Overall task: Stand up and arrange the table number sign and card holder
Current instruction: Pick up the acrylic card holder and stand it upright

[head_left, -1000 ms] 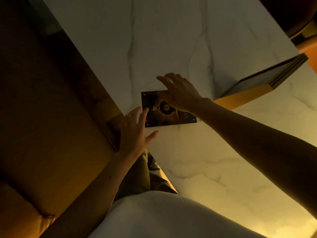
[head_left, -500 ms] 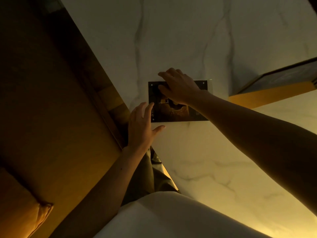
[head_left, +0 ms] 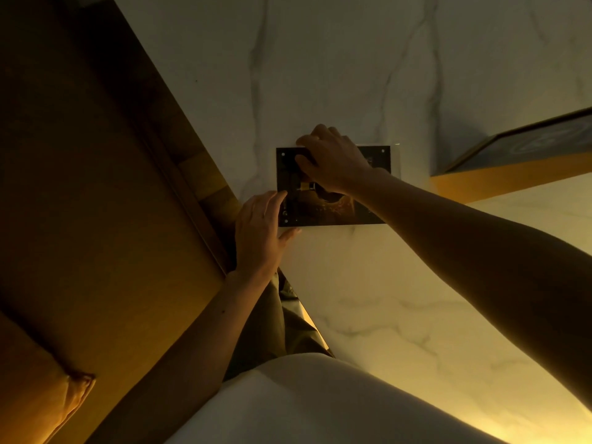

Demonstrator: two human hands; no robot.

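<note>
A dark rectangular acrylic card holder [head_left: 373, 213] lies flat on the white marble table [head_left: 352, 75], near the table's left edge. My right hand [head_left: 333, 158] rests on top of it, fingers curled over its far left part. My left hand [head_left: 258, 229] lies open at the holder's near left corner, fingertips touching its left edge. A framed table sign [head_left: 525, 149] with a dark face and a yellow lit side sits on the table at the right, partly cut off by the frame edge.
A wooden bench or floor [head_left: 96, 219] runs along the left of the table. A cushion corner [head_left: 77, 389] shows at lower left. My white top [head_left: 320, 405] fills the bottom centre. Warm light glows at the lower right.
The card holder has slid away from me and turned square on the table under my right hand. My left hand has followed to its left edge. The view has shifted, pushing the framed sign further right.
</note>
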